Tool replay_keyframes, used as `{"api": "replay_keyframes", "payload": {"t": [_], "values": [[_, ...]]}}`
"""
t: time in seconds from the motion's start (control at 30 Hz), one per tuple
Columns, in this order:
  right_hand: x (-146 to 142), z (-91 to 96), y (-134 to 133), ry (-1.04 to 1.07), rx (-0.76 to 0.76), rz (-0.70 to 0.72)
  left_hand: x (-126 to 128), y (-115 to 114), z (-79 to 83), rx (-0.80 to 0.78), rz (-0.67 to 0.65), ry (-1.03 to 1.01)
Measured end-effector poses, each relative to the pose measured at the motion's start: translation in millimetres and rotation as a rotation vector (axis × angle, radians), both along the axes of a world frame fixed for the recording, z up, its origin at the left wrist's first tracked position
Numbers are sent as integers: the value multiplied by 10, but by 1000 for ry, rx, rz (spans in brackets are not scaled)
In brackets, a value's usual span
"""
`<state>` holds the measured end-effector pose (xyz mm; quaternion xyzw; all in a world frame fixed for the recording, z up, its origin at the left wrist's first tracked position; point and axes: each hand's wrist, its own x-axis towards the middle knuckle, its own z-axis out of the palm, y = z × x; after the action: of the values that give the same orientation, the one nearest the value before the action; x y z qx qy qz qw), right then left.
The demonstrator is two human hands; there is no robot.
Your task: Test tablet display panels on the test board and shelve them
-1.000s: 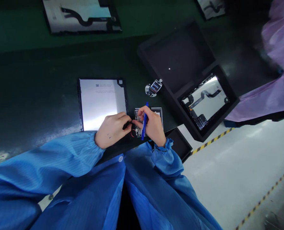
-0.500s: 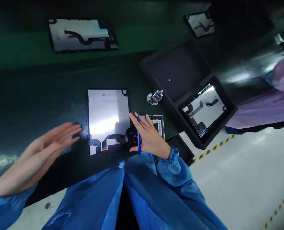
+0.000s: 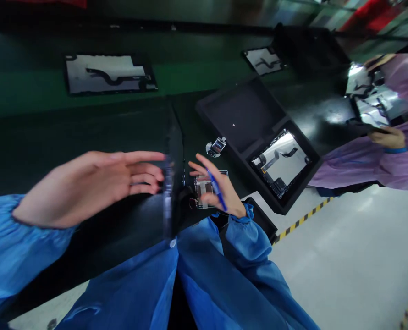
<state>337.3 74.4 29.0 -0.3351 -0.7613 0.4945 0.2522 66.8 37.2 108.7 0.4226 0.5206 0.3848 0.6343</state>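
A tablet display panel (image 3: 168,192) stands nearly upright on the dark bench, turned edge-on to me and blurred. At its left side, my left hand (image 3: 111,178) has its fingertips against the edge; the thumb is hidden. Just right of the panel, my right hand (image 3: 219,185) hangs with its fingers apart and a blue pen-like stick (image 3: 217,190) tucked across them. Partly covered by that hand lies a small flat part with a circuit board and tape (image 3: 204,188).
A black foam case (image 3: 240,117) with a tablet panel (image 3: 278,160) inside lies to the right, beside a small shiny watch-like device (image 3: 216,146). Farther back are two panels (image 3: 111,73) (image 3: 264,60). A co-worker in a purple sleeve (image 3: 393,160) handles parts at right.
The display panel has gone from lying flat to standing on edge. My left hand has moved right to meet it. My right hand has come away from the panel, still with the stick.
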Motion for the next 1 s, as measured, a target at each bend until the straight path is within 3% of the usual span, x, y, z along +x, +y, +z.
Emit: {"api": "replay_keyframes", "payload": {"t": [0.07, 0.1, 0.13, 0.23, 0.33, 0.43, 0.5, 0.6, 0.67, 0.77, 0.87, 1.0], "values": [[20, 163, -17, 144, -67, -196, 108, 28, -23, -15, -279, -180], [30, 228, -29, 162, -64, -285, 146, 28, -84, -41, -344, -225], [37, 273, -42, 145, -52, -356, 173, 21, -176, -24, -315, -206], [5, 266, -80, 69, -33, -515, 194, -14, -556, 51, 72, -111], [-180, 141, -135, 107, -56, -637, 143, -58, -907, 17, 426, -208], [-465, 58, -213, 137, -133, -625, 23, -125, -1096, -168, 384, -314], [-599, 46, -255, 159, -168, -554, -78, -176, -1161, -265, 288, -314], [-565, 24, -267, 156, -116, -473, -196, -229, -1231, -344, 301, -304], [-382, -48, -234, 70, 33, -557, -229, -240, -1258, -400, 332, -314], [-10, -262, -140, -139, 410, -758, -216, -227, -1243, -416, 362, -325], [252, -492, -55, -282, 634, -688, -185, -201, -1193, -378, 361, -320], [316, -615, -26, -313, 678, -595, -190, -197, -1197, -374, 357, -317]]}}
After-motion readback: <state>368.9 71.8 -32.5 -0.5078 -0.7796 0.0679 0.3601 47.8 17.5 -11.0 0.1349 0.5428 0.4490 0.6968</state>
